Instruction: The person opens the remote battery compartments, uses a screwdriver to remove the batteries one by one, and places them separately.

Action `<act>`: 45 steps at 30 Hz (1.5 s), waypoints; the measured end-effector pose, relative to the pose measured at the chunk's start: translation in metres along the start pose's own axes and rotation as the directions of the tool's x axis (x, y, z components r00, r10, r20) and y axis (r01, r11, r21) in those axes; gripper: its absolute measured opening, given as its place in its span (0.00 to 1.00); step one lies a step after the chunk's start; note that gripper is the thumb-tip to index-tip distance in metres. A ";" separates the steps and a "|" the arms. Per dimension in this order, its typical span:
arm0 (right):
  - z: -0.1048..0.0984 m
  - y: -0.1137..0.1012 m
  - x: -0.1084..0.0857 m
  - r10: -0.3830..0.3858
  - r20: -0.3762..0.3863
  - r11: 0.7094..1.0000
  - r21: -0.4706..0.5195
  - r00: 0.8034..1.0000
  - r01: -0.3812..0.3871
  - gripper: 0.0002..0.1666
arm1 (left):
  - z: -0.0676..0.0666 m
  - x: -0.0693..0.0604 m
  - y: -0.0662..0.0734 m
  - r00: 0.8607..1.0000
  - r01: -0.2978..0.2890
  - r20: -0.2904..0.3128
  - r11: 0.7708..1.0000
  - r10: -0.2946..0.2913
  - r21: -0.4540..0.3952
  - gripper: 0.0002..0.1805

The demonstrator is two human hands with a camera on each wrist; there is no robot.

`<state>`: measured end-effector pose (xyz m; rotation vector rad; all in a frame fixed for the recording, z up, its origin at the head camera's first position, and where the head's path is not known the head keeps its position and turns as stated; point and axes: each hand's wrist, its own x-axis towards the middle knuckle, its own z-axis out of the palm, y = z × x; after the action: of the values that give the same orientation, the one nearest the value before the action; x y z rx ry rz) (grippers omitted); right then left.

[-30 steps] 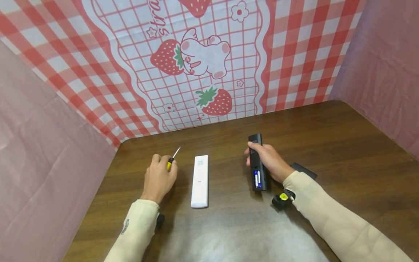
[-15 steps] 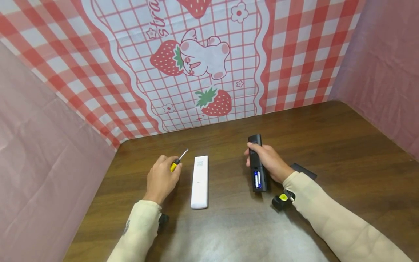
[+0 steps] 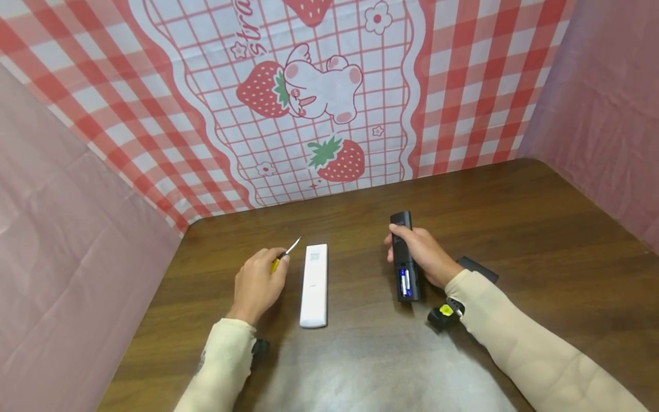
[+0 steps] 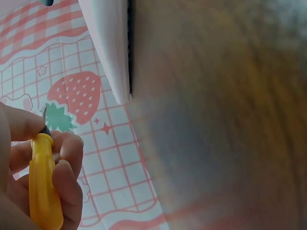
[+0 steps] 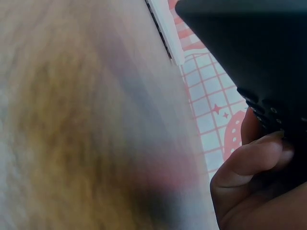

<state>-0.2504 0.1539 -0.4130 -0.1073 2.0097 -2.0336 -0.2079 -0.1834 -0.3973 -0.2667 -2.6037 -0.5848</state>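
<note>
My left hand [image 3: 258, 285] holds a screwdriver [image 4: 44, 179] by its yellow handle, fingers curled round it, the thin metal shaft pointing away to the upper right. Just right of that hand, a white remote control [image 3: 314, 286] lies on the table. My right hand [image 3: 428, 253] grips a black remote control [image 3: 401, 243] along its sides, thumb over its back. Its battery compartment is uncovered at the near end, and batteries [image 3: 405, 282] with blue and silver wrapping show inside. In the right wrist view, buttons on the black remote's other face show beside the curled fingers.
A flat black piece [image 3: 477, 269] lies on the brown wooden table [image 3: 355, 366] behind the right wrist, partly hidden by it. A red-and-white strawberry cloth [image 3: 465, 86] hangs at the back, with pink cloth [image 3: 592, 120] at either side.
My left hand has shifted slightly to the right with the screwdriver, whose tip now lies closer to the white remote control. The right hand and the black remote control stay in place.
</note>
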 end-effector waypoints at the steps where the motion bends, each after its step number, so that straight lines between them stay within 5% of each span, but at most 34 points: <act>1: 0.000 0.000 0.000 -0.001 0.000 1.000 -0.002 1.000 0.001 0.33 | 0.001 0.000 0.000 1.000 -0.009 -0.004 1.000 0.009 0.000 0.12; 30: 0.000 0.002 0.001 0.005 0.012 1.000 0.004 1.000 -0.005 0.34 | 0.011 0.001 0.018 0.995 -0.032 0.092 0.999 0.033 -0.008 0.13; 45: 0.001 0.000 -0.001 0.000 0.008 1.000 -0.009 1.000 0.000 0.33 | 0.017 0.001 0.030 0.990 -0.089 0.111 0.996 0.090 -0.017 0.13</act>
<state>-0.2494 0.1535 -0.4131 -0.1170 2.0143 -2.0213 -0.2066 -0.1488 -0.4000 -0.4292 -2.6792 -0.5689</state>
